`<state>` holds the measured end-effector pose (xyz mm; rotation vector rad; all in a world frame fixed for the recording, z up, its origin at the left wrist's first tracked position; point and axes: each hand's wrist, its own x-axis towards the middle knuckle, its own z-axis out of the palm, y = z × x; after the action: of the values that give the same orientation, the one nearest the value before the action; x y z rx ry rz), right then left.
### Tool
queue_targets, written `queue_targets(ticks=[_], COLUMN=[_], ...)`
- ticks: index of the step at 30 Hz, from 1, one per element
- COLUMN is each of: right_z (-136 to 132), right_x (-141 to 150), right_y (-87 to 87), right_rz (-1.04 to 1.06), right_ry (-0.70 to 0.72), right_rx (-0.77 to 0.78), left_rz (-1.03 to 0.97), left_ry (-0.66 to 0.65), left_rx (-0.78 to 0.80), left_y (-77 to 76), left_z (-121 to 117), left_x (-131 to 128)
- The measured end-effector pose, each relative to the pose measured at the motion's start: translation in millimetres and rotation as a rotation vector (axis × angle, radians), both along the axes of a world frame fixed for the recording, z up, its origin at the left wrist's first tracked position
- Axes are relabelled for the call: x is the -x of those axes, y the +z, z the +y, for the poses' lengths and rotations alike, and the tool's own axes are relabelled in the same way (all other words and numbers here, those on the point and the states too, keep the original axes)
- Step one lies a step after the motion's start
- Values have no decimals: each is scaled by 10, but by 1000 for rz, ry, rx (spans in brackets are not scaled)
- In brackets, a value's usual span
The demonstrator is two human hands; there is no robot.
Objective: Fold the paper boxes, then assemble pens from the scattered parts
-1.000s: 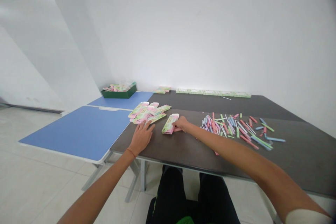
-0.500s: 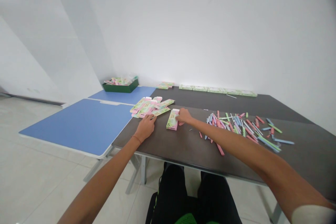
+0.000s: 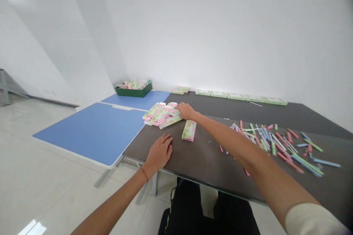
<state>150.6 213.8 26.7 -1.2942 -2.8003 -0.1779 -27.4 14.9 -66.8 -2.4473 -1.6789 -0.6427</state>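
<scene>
My left hand point(image 3: 159, 153) lies on the dark table near its front edge, fingers stretched out, with nothing in it. At the right end of a pile of flat pink-and-green cardboard boxes point(image 3: 159, 116), my right hand point(image 3: 185, 111) has its fingers closed on the end of one box point(image 3: 174, 112). Its fingertips are partly hidden. A single pink-and-green box point(image 3: 189, 130) marked "5" lies between my hands, touched by neither. Several pen-like sticks point(image 3: 271, 142) in pink, green, blue and white are scattered to the right, partly behind my right forearm.
A green tray point(image 3: 134, 91) of similar boxes stands at the back left on a blue-topped table point(image 3: 91, 132). Along the wall runs a row of pale green boxes point(image 3: 237, 96), with a small stack of boxes point(image 3: 180, 90) left of it.
My right hand has left the single box and moved left and away to the pile. My left hand has drawn back from the pile towards the table's front edge. The view has shifted slightly.
</scene>
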Motion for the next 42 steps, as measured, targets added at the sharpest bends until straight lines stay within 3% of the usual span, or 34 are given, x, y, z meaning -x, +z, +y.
queue_targets(ticks=[6, 12, 17, 26, 28, 30, 32, 36, 42], right_z=[250, 251, 134, -349, -493, -654, -829, -1173, -1551], right_x=[148, 108, -73, -525, -605, -681, -755, -895, -1041], right_y=[-204, -257, -90, 342, 463, 591, 701, 792, 687], right_rz=[-95, -29, 202, 849, 1144, 1474, 1661, 1801, 1867], right_ry=[70, 33, 21, -78, -46, 9, 20, -83, -206], right_rx=[6, -12, -89, -237, -136, 60, 237, 488, 742], left_rz=[-48, -71, -80, -69, -65, -62, -57, -45, -24], left_ry=[30, 26, 22, 32, 33, 35, 37, 44, 52], left_rx=[3, 9, 3, -10, -10, -10, -9, -11, -23], left_y=[-2, 18, 22, 16, 19, 27, 38, 56, 80], left_z=[-1, -19, -13, 1, 3, 4, 2, -1, -6], left_x=[-49, -59, -56, -65, -64, -64, -66, -71, -83])
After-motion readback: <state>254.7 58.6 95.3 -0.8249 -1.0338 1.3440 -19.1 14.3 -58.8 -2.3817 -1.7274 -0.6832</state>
